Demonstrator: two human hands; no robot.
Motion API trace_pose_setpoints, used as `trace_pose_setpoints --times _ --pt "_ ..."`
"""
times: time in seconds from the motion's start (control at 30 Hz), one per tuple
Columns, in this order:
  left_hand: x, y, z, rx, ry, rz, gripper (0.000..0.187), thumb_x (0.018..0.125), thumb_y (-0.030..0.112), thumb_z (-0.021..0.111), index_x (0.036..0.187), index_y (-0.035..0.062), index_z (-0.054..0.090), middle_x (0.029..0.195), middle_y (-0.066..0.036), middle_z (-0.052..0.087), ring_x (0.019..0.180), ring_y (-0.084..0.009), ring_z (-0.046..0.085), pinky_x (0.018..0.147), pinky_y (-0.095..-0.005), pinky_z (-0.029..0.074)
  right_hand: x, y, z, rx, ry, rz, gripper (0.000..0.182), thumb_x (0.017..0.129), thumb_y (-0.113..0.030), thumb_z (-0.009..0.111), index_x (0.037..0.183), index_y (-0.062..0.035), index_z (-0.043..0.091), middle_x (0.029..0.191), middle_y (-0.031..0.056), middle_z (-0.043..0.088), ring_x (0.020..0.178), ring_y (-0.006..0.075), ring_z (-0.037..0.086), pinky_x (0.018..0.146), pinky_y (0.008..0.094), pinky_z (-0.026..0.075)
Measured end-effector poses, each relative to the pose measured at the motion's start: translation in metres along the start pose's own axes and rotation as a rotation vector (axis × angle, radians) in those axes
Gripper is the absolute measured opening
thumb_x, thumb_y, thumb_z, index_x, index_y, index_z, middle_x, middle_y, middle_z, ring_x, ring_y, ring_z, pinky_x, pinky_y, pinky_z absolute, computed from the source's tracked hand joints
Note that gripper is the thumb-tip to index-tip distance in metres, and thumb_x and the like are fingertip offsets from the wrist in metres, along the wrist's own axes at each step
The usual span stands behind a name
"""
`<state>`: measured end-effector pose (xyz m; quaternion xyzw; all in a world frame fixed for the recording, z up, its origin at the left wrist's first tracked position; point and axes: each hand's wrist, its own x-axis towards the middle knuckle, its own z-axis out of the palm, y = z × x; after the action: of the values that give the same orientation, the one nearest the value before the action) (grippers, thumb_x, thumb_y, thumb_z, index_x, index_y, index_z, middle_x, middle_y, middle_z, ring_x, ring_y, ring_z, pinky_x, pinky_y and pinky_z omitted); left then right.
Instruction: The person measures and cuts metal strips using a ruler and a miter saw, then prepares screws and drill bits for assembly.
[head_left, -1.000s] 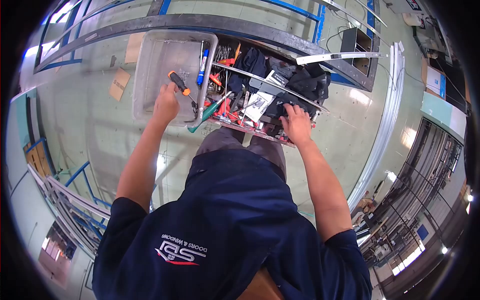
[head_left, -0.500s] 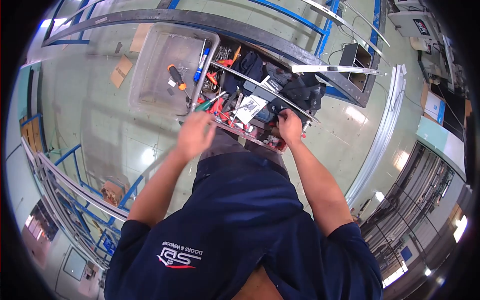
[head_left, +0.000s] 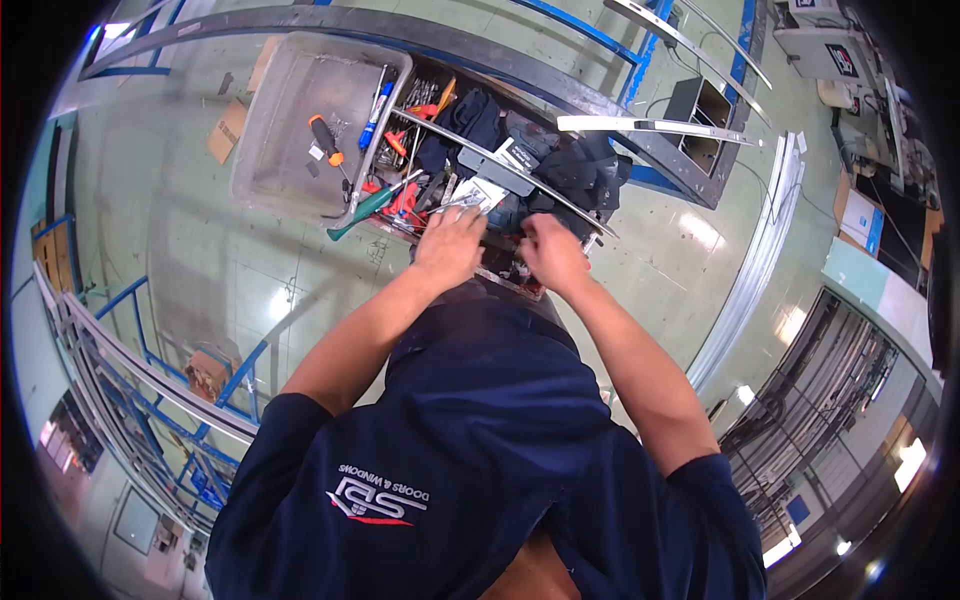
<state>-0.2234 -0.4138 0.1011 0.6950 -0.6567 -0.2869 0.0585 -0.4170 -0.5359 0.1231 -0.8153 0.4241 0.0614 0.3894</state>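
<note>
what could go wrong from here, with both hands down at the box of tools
The jumbled tools beside the left hand may have hard tips or edges, so reaching in could mean a poke or scratch.

The long metal bar lies slantwise over the contents; the right hand is near its lower end and might knock it.

The green-handled tool sticks out past the box's edge, so a bump could tip it to the floor.

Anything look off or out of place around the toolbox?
Mostly clutter. The green screwdriver pokes out past the edge of the crowded toolbox, where it might get knocked. Small loose bits lie scattered in the plastic tub. I see no clear damage.
</note>
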Motion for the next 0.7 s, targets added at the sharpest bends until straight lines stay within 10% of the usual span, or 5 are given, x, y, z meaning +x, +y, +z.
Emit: trace_pose_setpoints --times 0.3,0.6,0.7 --pt "-0.025 -0.031 -0.054 0.054 0.136 0.06 0.061 0.085 0.021 0.075 0.141 0.0079 0.056 0.153 -0.016 0.046 0.144 -0.0377 0.037 0.114 -0.0533 0.03 0.051 -0.004 0.061 0.196 0.026 0.701 0.086 0.08 -0.054 0.082 0.137 0.0023 0.05 0.142 0.0251 0.057 0.13 0.0395 0.059 0.106 0.0521 0.048" --pt "0.082 -0.04 -0.068 0.181 0.146 0.339 0.067 0.084 0.031 0.079 0.14 0.0029 0.054 0.142 -0.017 0.054 0.138 -0.0361 0.045 0.113 -0.0494 0.036 0.07 0.017 0.075 0.229 -0.112 0.684 0.105 0.073 -0.058 0.087 0.149 0.0024 0.045 0.15 0.0257 0.049 0.14 0.0408 0.05 0.112 0.0532 0.043" --pt "0.126 -0.044 -0.071 0.28 -0.15 0.307 0.068 0.083 0.037 0.08 0.137 0.0033 0.056 0.13 -0.015 0.06 0.128 -0.0331 0.051 0.107 -0.0478 0.039 0.064 0.01 0.071 0.297 -0.104 0.654 0.109 0.072 -0.059 0.088 0.145 0.0079 0.045 0.137 0.0281 0.063 0.129 0.0415 0.06 0.11 0.0534 0.043"
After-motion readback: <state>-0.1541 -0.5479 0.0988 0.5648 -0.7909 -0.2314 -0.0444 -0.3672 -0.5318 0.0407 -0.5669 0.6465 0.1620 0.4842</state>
